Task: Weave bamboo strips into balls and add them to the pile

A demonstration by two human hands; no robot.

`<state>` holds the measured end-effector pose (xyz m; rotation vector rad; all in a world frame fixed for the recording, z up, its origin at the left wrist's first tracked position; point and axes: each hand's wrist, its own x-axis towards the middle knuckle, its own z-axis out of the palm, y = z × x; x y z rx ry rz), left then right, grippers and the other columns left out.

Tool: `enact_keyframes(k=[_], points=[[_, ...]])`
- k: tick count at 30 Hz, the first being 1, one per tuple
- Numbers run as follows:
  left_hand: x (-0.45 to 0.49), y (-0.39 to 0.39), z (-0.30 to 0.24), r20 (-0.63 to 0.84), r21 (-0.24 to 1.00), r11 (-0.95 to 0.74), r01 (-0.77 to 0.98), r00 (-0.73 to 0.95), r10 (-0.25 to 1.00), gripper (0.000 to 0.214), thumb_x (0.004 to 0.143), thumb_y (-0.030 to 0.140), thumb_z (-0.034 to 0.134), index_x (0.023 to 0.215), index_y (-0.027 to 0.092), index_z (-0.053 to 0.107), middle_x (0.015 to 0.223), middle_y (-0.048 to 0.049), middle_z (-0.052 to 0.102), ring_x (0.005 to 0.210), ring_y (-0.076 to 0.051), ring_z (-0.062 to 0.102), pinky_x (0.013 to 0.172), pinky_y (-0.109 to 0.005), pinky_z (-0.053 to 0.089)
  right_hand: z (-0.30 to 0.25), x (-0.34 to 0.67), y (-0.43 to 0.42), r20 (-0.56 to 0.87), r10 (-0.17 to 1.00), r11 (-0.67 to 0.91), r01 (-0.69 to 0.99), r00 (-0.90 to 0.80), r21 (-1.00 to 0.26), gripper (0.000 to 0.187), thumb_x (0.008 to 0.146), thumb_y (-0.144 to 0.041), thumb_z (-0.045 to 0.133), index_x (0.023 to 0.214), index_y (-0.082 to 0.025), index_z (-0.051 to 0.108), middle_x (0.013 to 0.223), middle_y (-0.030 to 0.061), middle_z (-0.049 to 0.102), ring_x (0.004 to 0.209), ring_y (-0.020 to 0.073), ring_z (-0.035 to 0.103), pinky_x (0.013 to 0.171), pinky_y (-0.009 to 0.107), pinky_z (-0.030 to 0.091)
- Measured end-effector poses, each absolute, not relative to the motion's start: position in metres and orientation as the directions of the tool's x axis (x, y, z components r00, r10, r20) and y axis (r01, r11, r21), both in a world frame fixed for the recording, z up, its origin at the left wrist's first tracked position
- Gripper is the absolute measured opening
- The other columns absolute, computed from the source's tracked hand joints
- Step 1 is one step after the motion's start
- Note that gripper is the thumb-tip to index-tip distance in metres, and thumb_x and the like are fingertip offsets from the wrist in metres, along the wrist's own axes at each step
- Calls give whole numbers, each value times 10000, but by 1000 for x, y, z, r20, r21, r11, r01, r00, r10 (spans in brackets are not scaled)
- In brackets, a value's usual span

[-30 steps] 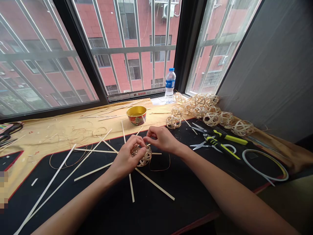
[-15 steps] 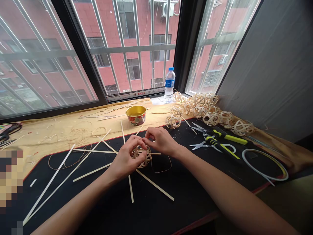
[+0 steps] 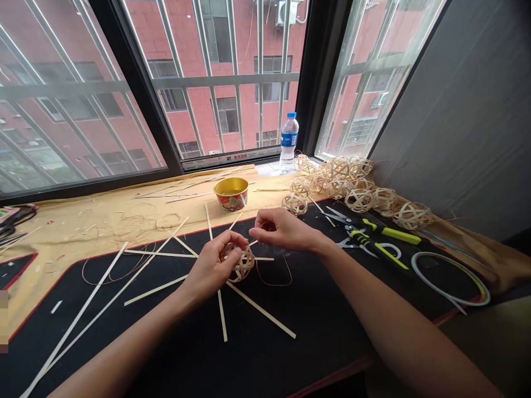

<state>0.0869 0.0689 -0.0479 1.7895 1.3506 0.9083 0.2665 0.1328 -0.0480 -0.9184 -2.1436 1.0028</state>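
- My left hand is clenched around the woven bamboo ball, with its fingers curled over the top. The ball sits low in the middle of the black desk mat, and I cannot tell whether it touches the mat.
- The ball should feel light and hollow but springy, and its smooth strips could slip. I would hold it firmly across the woven crossings, not by the loose ends.
- Long bamboo strips radiate from the ball across the mat. They look stiff but bendable, and their length would make the ball awkward to turn.
- My right hand is raised just beside the ball, not touching it, with its thumb and fingers pinched together. I cannot tell whether they hold a thin strip.
- My left forearm and right forearm reach in from the lower corners, angling toward each other.
- 2 pairs of scissors lie to the right, near a pile of woven balls.
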Motion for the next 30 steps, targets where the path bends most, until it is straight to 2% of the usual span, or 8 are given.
enact_keyframes(k=[3, 7, 10, 15, 21, 24, 28, 30], points=[[85, 69, -47, 120, 846, -231, 480, 252, 960, 241, 816, 350, 468, 798, 160, 615, 903, -67, 671, 835, -195, 611, 711, -295, 473, -49, 267, 134, 195, 791, 454, 343, -580, -822, 162, 764, -238, 576, 650, -179, 477, 566, -24, 573, 533, 100, 526, 504, 207, 377], [83, 70, -49, 112, 812, -257, 525, 292, 950, 247, 828, 363, 486, 877, 163, 622, 856, -54, 650, 743, -175, 590, 640, -281, 457, -48, 270, 134, 173, 788, 434, 333, -591, -837, 152, 752, -239, 579, 648, -176, 488, 579, -19, 586, 537, 99, 535, 496, 203, 387], [81, 71, -47, 121, 794, -290, 535, 328, 937, 223, 828, 342, 515, 921, 170, 622, 887, -58, 647, 800, -181, 599, 695, -289, 467, -46, 271, 133, 197, 800, 445, 339, -567, -829, 150, 746, -234, 581, 640, -172, 495, 572, -17, 584, 537, 99, 531, 495, 204, 384], [82, 72, -45, 94, 835, -282, 473, 384, 919, 185, 832, 310, 520, 952, 181, 579, 866, -36, 652, 808, -171, 620, 718, -278, 486, -44, 269, 131, 258, 805, 467, 302, -534, -831, 151, 750, -239, 581, 644, -169, 500, 571, -17, 581, 545, 101, 535, 511, 211, 396], [80, 74, -46, 95, 857, -281, 433, 403, 910, 197, 830, 322, 537, 959, 175, 567, 891, -44, 650, 853, -183, 625, 776, -302, 488, -43, 270, 131, 255, 806, 458, 291, -534, -840, 166, 752, -235, 591, 632, -167, 498, 570, -16, 585, 530, 95, 532, 503, 210, 405], [79, 75, -48, 81, 861, -266, 433, 398, 914, 204, 822, 339, 551, 940, 173, 565, 887, -46, 644, 838, -181, 618, 746, -295, 486, -38, 276, 131, 185, 799, 405, 285, -573, -869, 165, 763, -240, 603, 652, -169, 503, 587, -10, 612, 540, 101, 563, 508, 211, 435], [79, 75, -48, 84, 865, -250, 435, 366, 927, 201, 800, 336, 582, 906, 166, 574, 878, -48, 636, 807, -174, 606, 714, -289, 483, -31, 285, 122, -36, 753, 263, 349, -657, -899, 194, 794, -270, 619, 668, -160, 520, 660, 19, 665, 577, 114, 618, 514, 211, 477], [79, 74, -47, 87, 869, -248, 427, 361, 929, 194, 790, 331, 588, 889, 165, 573, 855, -41, 630, 798, -169, 604, 710, -283, 482, -32, 286, 110, -102, 745, 196, 362, -659, -912, 203, 796, -281, 632, 678, -155, 527, 712, 30, 682, 569, 108, 619, 497, 203, 475]])
